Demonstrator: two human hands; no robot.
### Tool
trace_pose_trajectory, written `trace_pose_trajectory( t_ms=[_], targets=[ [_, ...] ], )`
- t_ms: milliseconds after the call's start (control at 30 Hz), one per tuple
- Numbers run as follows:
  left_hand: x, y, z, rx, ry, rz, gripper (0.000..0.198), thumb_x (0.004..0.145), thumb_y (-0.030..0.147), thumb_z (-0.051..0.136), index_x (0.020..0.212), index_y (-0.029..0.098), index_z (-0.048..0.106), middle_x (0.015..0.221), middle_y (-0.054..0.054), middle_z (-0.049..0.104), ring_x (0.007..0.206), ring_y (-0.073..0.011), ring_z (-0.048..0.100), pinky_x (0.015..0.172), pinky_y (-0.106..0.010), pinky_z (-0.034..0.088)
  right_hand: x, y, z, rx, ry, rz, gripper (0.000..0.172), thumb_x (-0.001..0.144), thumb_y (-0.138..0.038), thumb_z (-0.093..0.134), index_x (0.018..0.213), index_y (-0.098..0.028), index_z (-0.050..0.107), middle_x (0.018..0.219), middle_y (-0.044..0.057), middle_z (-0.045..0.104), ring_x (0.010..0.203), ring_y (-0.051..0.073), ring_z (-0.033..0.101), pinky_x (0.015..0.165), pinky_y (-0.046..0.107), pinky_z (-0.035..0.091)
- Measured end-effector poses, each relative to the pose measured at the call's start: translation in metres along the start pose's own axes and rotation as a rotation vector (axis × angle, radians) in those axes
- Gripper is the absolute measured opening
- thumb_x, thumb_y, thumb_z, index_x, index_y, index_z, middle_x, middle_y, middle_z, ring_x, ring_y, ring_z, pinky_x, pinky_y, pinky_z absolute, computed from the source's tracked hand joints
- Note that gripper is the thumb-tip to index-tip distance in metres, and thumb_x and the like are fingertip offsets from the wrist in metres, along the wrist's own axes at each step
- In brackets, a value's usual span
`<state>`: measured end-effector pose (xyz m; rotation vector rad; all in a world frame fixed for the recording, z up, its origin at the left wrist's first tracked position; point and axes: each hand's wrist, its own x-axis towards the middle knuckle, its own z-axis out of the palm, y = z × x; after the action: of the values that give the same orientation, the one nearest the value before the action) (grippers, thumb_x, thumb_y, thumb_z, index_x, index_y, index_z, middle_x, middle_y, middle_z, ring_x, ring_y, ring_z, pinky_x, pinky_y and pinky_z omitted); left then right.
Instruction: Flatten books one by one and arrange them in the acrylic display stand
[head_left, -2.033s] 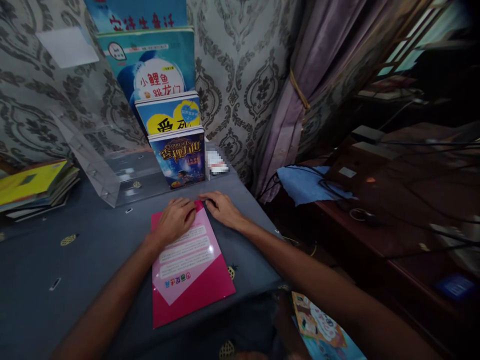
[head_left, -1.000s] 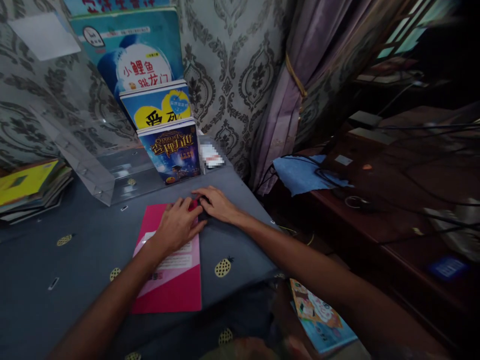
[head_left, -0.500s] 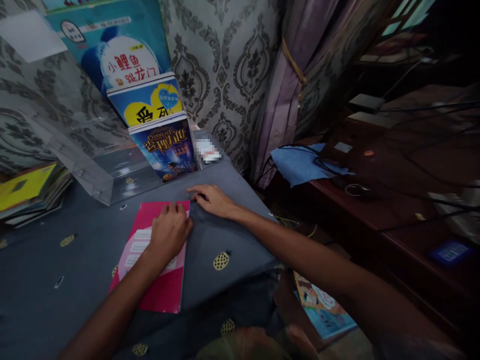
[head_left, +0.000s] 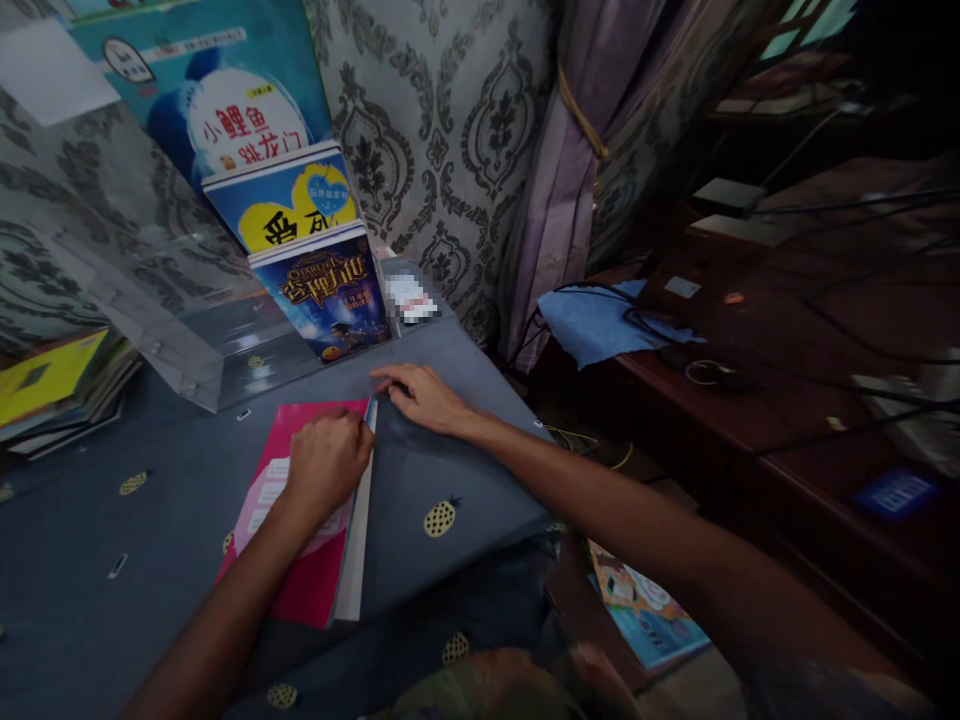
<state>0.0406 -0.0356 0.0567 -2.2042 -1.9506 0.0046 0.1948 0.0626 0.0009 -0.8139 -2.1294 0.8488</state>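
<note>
Since half a second earlier the pink book's (head_left: pixel 300 585) right-hand edge had come up off the worktop (head_left: pixel 150 520), so that the white block of its pages showed along that side; the rest of the cover lay where it had been, in the lower middle of the view. The left hand (head_left: pixel 326 462) rested on the cover's upper half, its fingers (head_left: pixel 358 438) curled together over the raised edge and clamped on it. The right hand (head_left: pixel 424 398) lay flat on the worktop at two o'clock from the book, fingers stretched out and slightly apart, holding nothing, the index tip just beside the book's top right corner. White panels on the pink cover carried print too small to read.

At twelve o'clock from the book stood a clear stand (head_left: pixel 187 340) with three books stepped one behind another; the rearmost, a blue book (head_left: pixel 225 110), read 小鲤鱼跳龙门 on a white patch; the middle book (head_left: pixel 289 205) showed a yellow heart with black characters cut off by the one in front; the front dark book (head_left: pixel 330 295) bore a gold title that I could not read with certainty. A pixelated label (head_left: pixel 409 297) sat just beside it at three o'clock. A stack of books (head_left: pixel 52 385) with a yellow top lay at nine o'clock; a blue cloth (head_left: pixel 592 325) lay at two o'clock on the dark wooden furniture; a picture book (head_left: pixel 645 615) lay low at four o'clock. The worktop's grey cover carried pineapple prints (head_left: pixel 440 517).
</note>
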Motion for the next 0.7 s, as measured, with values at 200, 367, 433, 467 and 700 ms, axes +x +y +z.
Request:
trace_pose_trajectory(
  t_ms=[200, 367, 433, 467, 700],
  targets=[
    [-0.001, 0.001, -0.002, -0.021, -0.052, -0.031, 0.034, 0.095, 0.025, 0.043, 0.079, 0.017, 0.072, 0.084, -0.011, 0.071, 0.075, -0.0257, 0.067, 0.058, -0.032, 0.042, -0.001, -0.005, -0.002, 0.052, 0.005, -0.018, 0.045, 0.088, -0.004, 0.047, 0.127, -0.017, 0.065, 0.105, 0.006, 0.077, 0.092, 0.016, 0.068, 0.083, 0.029, 0.05],
    [-0.005, 0.004, 0.002, -0.008, -0.059, 0.005, 0.034, 0.098, 0.026, 0.042, 0.085, 0.016, 0.072, 0.092, -0.014, 0.071, 0.089, -0.0282, 0.068, 0.061, -0.033, 0.047, -0.004, -0.008, 0.002, 0.043, -0.102, -0.076, 0.045, 0.089, -0.006, 0.047, 0.129, -0.018, 0.064, 0.103, 0.004, 0.077, 0.084, 0.015, 0.068, 0.081, 0.028, 0.05],
    [-0.011, -0.003, 0.003, -0.024, -0.071, 0.074, 0.029, 0.098, 0.028, 0.046, 0.095, 0.015, 0.072, 0.1, -0.015, 0.071, 0.096, -0.029, 0.067, 0.066, -0.034, 0.051, -0.006, -0.01, 0.004, -0.027, -0.14, -0.116, 0.042, 0.09, -0.007, 0.049, 0.127, -0.019, 0.066, 0.103, 0.005, 0.076, 0.087, 0.016, 0.068, 0.085, 0.031, 0.05],
    [-0.015, -0.01, 0.003, -0.053, -0.086, 0.133, 0.028, 0.098, 0.031, 0.049, 0.104, 0.015, 0.071, 0.107, -0.016, 0.071, 0.1, -0.0292, 0.066, 0.071, -0.035, 0.053, -0.007, -0.01, 0.004, -0.068, -0.147, -0.13, 0.041, 0.091, -0.008, 0.05, 0.126, -0.018, 0.067, 0.103, 0.006, 0.076, 0.09, 0.018, 0.068, 0.087, 0.033, 0.05],
    [-0.092, -0.081, 0.014, -0.305, -0.249, 0.489, 0.087, 0.086, 0.066, 0.062, 0.159, 0.039, 0.023, 0.166, -0.006, 0.03, 0.151, -0.0333, 0.03, 0.118, -0.054, 0.033, -0.008, -0.008, 0.004, -0.155, -0.212, -0.187, 0.036, 0.095, -0.015, 0.055, 0.129, -0.016, 0.066, 0.113, 0.012, 0.074, 0.107, 0.023, 0.066, 0.097, 0.041, 0.05]
  ],
)
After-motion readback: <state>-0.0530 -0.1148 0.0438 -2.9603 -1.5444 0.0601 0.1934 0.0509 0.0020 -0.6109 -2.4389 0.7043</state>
